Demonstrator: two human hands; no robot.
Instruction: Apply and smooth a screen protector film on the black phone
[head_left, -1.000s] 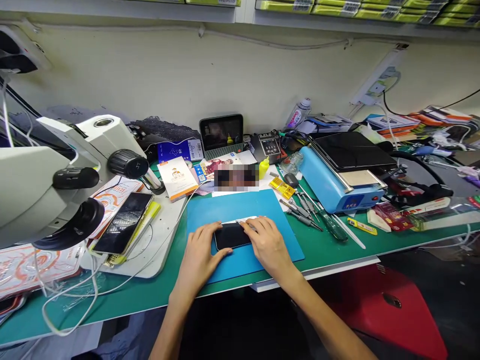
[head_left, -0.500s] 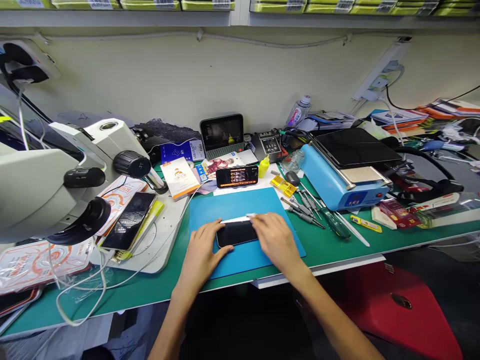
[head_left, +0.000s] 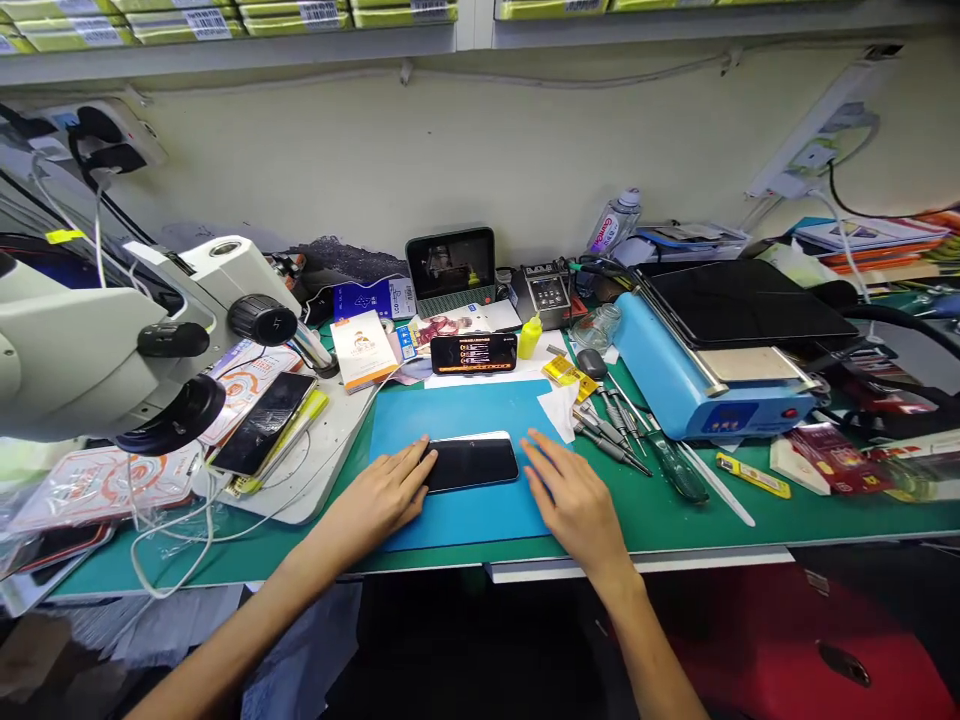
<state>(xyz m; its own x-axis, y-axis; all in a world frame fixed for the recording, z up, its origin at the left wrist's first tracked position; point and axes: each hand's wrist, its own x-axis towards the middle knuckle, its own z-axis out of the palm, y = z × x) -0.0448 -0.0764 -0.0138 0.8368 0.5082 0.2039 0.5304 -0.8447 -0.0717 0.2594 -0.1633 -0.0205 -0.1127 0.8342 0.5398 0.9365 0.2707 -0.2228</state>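
A black phone (head_left: 472, 463) lies screen up on a blue mat (head_left: 459, 420) in the middle of the green bench. My left hand (head_left: 384, 495) rests flat beside the phone's left end, fingers stretched and touching its edge. My right hand (head_left: 574, 500) lies open on the mat just right of the phone, a small gap between them. A white scrap of paper (head_left: 559, 410) sits at the mat's right edge.
A microscope (head_left: 112, 335) looms at left over a white base with another phone (head_left: 264, 423). Behind the mat lies a lit phone (head_left: 473, 353); screwdrivers and tweezers (head_left: 615, 425) and a blue heating machine (head_left: 712, 375) stand right. Cables trail at left.
My right hand has come off the phone and now lies open to its right. The left hand slid back to the phone's left end. The white strip along the phone's top is gone.
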